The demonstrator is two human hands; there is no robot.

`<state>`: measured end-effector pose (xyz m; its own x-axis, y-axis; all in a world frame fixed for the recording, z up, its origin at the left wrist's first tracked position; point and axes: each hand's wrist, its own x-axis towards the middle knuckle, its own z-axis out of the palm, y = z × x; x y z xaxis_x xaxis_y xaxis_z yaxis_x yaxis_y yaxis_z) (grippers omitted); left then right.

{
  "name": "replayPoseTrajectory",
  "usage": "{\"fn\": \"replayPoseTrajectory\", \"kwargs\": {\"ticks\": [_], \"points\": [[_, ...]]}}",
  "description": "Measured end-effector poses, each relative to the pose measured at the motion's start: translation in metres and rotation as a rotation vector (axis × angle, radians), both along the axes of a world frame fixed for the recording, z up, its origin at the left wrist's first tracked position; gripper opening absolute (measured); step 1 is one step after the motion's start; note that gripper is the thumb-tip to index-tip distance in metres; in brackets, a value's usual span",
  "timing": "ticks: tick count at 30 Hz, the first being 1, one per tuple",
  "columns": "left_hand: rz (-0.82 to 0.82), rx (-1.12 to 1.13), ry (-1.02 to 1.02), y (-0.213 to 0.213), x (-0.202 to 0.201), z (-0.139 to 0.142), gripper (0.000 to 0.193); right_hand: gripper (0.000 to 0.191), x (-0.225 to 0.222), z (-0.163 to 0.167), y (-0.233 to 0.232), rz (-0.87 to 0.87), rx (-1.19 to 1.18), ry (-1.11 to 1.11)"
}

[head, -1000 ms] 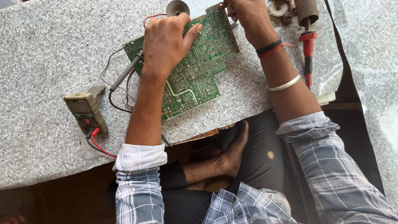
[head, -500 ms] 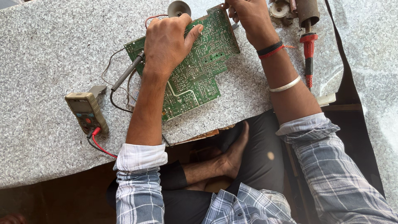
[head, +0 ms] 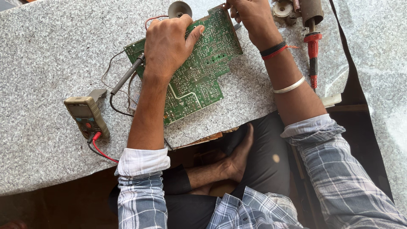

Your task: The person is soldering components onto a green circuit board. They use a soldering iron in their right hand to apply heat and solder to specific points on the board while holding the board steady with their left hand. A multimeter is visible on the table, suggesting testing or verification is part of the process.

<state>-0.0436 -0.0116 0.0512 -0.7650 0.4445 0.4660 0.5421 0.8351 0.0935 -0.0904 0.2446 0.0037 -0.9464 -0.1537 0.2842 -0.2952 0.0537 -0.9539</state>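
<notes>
A green circuit board (head: 199,72) lies solder side up on the speckled grey tabletop (head: 51,51). My left hand (head: 167,44) rests on the board's upper left part, fingers curled around a dark probe (head: 127,76) that sticks out down-left from under the palm. My right hand (head: 250,15) is at the board's top right corner, fingers pinched together on a small metal-tipped tool (head: 237,26); most of that tool is hidden. A yellowish multimeter (head: 87,116) with red and black leads (head: 99,148) lies left of my left forearm.
A red-handled soldering iron (head: 313,51) lies right of my right wrist, with a brown cylinder (head: 311,10) and small round parts (head: 282,8) beyond it. A grey round cup-shaped object (head: 179,8) sits past the board. The table's near edge runs above my crossed legs.
Both hands stay where they were on the board. Only the view shifts slightly.
</notes>
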Motion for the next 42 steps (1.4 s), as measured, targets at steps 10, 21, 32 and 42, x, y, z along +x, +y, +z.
{"fn": "replayPoseTrajectory", "kwargs": {"ticks": [10,21,32,42], "points": [[-0.001,0.001,-0.009,0.001,0.000,0.002,0.038,0.026,-0.002,-0.005,0.001,-0.001,-0.029,-0.003],[-0.022,0.024,0.014,0.001,0.001,0.005,0.038,0.020,-0.018,-0.025,-0.001,-0.130,0.206,0.324],[-0.005,0.017,-0.028,0.004,0.000,0.004,0.039,0.022,-0.018,-0.030,-0.001,-0.089,0.182,0.261],[0.006,0.024,-0.044,0.003,0.001,0.007,0.040,0.018,-0.012,-0.019,-0.006,-0.065,0.225,0.162]]}}
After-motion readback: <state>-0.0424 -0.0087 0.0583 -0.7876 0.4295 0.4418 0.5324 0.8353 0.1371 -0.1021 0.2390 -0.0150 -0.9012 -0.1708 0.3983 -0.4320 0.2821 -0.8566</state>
